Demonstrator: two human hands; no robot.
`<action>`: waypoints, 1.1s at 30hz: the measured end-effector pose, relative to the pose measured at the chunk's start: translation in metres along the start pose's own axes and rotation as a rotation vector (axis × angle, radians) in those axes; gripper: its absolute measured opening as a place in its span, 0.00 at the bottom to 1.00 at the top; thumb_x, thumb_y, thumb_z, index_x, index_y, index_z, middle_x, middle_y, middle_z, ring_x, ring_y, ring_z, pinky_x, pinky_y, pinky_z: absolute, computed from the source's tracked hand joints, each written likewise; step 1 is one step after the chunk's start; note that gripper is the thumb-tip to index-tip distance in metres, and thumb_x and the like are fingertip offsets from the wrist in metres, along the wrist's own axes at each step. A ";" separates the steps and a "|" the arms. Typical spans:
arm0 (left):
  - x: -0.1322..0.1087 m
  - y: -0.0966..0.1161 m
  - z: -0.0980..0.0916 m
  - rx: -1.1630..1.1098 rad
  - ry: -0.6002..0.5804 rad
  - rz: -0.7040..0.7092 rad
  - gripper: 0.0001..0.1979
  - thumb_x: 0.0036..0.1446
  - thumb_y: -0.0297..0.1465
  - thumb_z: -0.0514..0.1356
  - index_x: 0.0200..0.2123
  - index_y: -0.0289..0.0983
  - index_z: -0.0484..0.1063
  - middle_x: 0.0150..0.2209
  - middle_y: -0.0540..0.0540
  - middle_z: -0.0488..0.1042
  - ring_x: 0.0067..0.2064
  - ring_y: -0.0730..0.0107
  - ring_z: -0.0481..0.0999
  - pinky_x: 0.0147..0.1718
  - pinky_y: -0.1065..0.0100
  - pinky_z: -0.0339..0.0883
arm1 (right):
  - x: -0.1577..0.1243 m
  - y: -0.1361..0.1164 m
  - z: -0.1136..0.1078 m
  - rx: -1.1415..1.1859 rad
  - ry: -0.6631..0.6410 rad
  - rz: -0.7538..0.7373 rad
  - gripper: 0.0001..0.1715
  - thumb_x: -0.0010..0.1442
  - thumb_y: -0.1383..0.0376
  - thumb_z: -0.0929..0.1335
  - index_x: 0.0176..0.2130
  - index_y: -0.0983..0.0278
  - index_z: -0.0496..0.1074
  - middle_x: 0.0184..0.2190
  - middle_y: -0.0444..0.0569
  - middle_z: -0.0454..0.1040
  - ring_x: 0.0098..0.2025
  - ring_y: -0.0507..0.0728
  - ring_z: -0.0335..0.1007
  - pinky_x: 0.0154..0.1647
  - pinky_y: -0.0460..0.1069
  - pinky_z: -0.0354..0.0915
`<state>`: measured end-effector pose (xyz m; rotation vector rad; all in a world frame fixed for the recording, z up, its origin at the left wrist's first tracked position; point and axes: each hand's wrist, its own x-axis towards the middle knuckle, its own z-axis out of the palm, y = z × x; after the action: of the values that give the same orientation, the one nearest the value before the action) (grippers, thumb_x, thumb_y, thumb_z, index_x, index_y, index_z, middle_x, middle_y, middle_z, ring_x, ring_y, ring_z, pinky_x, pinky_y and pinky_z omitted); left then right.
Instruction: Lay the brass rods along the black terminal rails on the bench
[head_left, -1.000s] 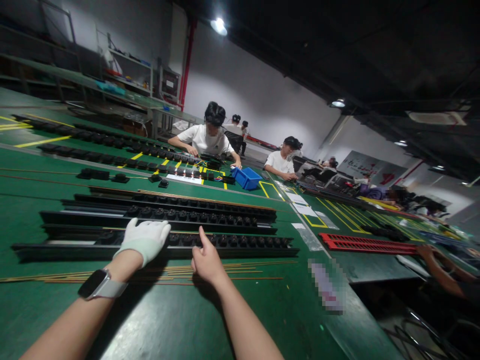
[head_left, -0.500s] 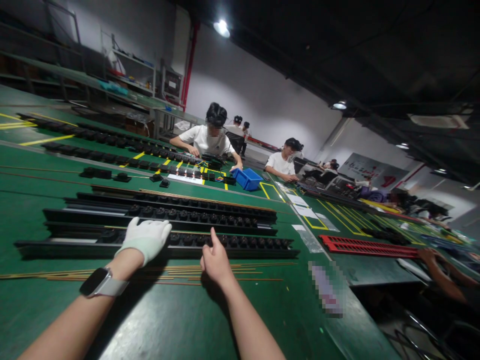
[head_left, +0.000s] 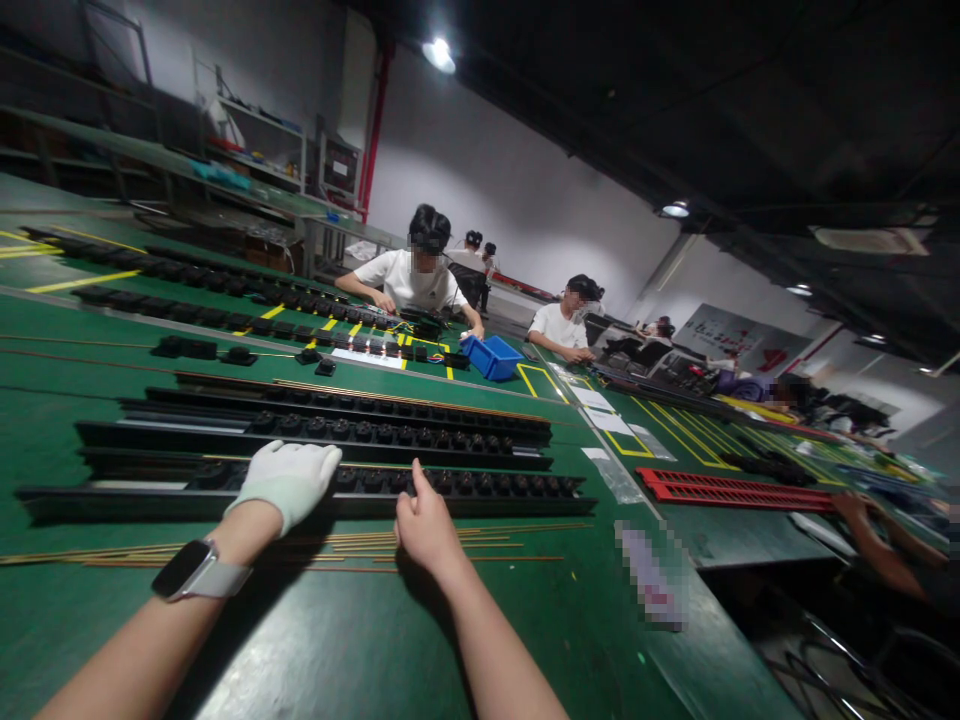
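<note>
Fingers of gloved left hand (head_left: 289, 480) lie flat on long black socket strip (head_left: 487, 487); bare right hand (head_left: 425, 525) curled, index touching it.

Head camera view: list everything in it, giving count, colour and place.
Table: one, green, under everything.
Nearest socket strip: one, black, at both hands.
Other socket strips: about three, black, just behind it.
Far socket strips: several rows, black, far left.
Copper rods: several, thin, between the nearest strip and the person.
Bin: one, blue, far side.
Rails: about two, red, to the right.
Co-workers: two seated, white shirts, more behind.
Another person's hand: one, right edge.
Watch: one, dark face, left wrist.
Left hand: white glove, flat on the nearest strip.
Right hand: bare, one finger out at the nearest strip.
</note>
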<state>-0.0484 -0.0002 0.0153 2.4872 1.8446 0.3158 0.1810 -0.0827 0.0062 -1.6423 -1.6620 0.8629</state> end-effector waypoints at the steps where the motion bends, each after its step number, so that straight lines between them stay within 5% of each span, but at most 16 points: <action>1: 0.000 0.000 0.000 0.010 -0.008 0.005 0.21 0.64 0.34 0.47 0.43 0.43 0.81 0.48 0.37 0.83 0.48 0.46 0.81 0.54 0.45 0.60 | -0.001 -0.004 -0.001 -0.050 0.044 -0.048 0.41 0.71 0.62 0.63 0.77 0.63 0.46 0.26 0.41 0.76 0.29 0.54 0.73 0.38 0.48 0.68; 4: 0.001 0.000 -0.001 0.058 -0.034 0.017 0.20 0.64 0.33 0.48 0.44 0.43 0.81 0.47 0.37 0.83 0.47 0.48 0.81 0.52 0.48 0.62 | -0.003 -0.015 -0.001 -0.216 0.174 -0.266 0.38 0.72 0.63 0.60 0.76 0.63 0.50 0.48 0.52 0.80 0.51 0.58 0.76 0.55 0.53 0.69; 8: 0.001 -0.003 0.004 0.088 -0.017 0.022 0.21 0.65 0.33 0.48 0.47 0.43 0.80 0.49 0.38 0.83 0.48 0.48 0.81 0.53 0.47 0.62 | -0.003 -0.020 0.008 -0.507 0.193 -0.417 0.37 0.73 0.59 0.60 0.74 0.70 0.53 0.73 0.59 0.58 0.75 0.64 0.50 0.74 0.61 0.52; 13: 0.003 -0.006 0.011 0.053 0.001 -0.001 0.23 0.66 0.35 0.47 0.50 0.42 0.80 0.53 0.37 0.82 0.52 0.46 0.80 0.57 0.46 0.61 | 0.002 -0.015 0.020 -0.700 0.132 -0.346 0.34 0.75 0.59 0.57 0.72 0.74 0.58 0.73 0.60 0.58 0.75 0.64 0.50 0.76 0.61 0.49; 16: 0.002 0.005 0.009 0.048 0.108 -0.035 0.26 0.68 0.38 0.46 0.59 0.38 0.76 0.60 0.36 0.77 0.62 0.43 0.73 0.63 0.42 0.55 | 0.004 -0.015 0.023 -0.724 0.133 -0.316 0.33 0.75 0.60 0.58 0.72 0.73 0.58 0.72 0.60 0.59 0.75 0.65 0.52 0.75 0.62 0.50; 20: -0.006 0.040 0.008 -0.007 0.273 0.128 0.27 0.68 0.36 0.47 0.66 0.40 0.70 0.68 0.40 0.69 0.70 0.42 0.61 0.69 0.39 0.42 | 0.004 -0.018 0.024 -0.727 0.121 -0.303 0.34 0.72 0.63 0.59 0.72 0.73 0.58 0.72 0.61 0.58 0.75 0.65 0.51 0.75 0.63 0.50; 24: -0.014 0.065 0.020 -0.012 0.192 0.298 0.24 0.67 0.33 0.49 0.61 0.43 0.75 0.67 0.41 0.70 0.69 0.44 0.63 0.70 0.40 0.44 | 0.004 -0.017 0.022 -0.716 0.105 -0.308 0.38 0.67 0.67 0.62 0.72 0.73 0.58 0.73 0.61 0.57 0.75 0.66 0.50 0.76 0.63 0.47; 29: -0.020 0.061 0.032 0.003 0.270 0.233 0.26 0.69 0.34 0.48 0.66 0.39 0.70 0.70 0.39 0.65 0.71 0.44 0.60 0.71 0.42 0.44 | 0.005 -0.014 0.023 -0.704 0.109 -0.317 0.37 0.67 0.69 0.61 0.72 0.74 0.59 0.73 0.60 0.57 0.75 0.66 0.50 0.76 0.62 0.47; 33: -0.027 0.053 0.031 0.014 0.299 0.178 0.27 0.70 0.36 0.47 0.67 0.38 0.68 0.67 0.39 0.70 0.69 0.47 0.65 0.71 0.43 0.43 | 0.005 -0.013 0.023 -0.705 0.114 -0.323 0.37 0.67 0.69 0.61 0.72 0.73 0.59 0.73 0.59 0.58 0.75 0.65 0.51 0.76 0.61 0.49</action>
<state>-0.0008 -0.0385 -0.0110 2.7460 1.7184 0.7199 0.1547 -0.0785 0.0028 -1.7238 -2.2125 0.0032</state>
